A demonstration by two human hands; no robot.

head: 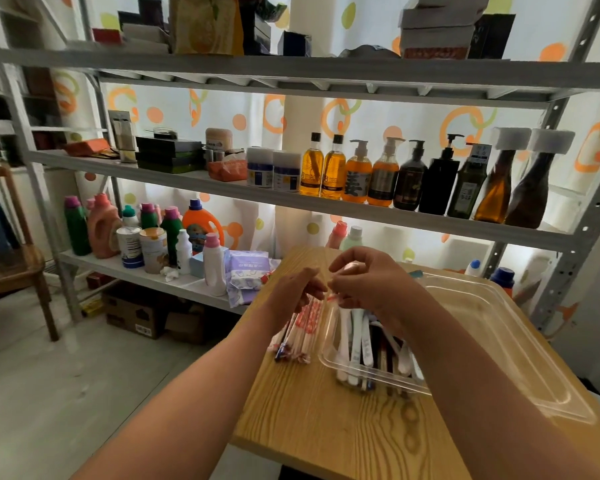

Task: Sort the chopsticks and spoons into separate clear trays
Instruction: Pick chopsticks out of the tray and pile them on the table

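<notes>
A bundle of wrapped chopsticks (300, 336) in red-and-white paper sleeves lies on the wooden table (326, 420), left of a clear tray (329, 358). That tray holds several white spoons (355, 344) mixed with dark sticks. My left hand (296, 289) grips the top ends of the chopstick bundle. Just right of it, above the tray's far end, my right hand (367, 278) pinches a thin wrapped piece. A second, larger clear tray (520, 344) lies to the right with nothing visible in it.
A metal shelving rack (291, 199) stands right behind the table, loaded with bottles, boxes and detergent jugs. A white bottle (214, 268) and purple packets (244, 275) sit close to the table's far left corner. A wooden chair (18, 268) stands at left.
</notes>
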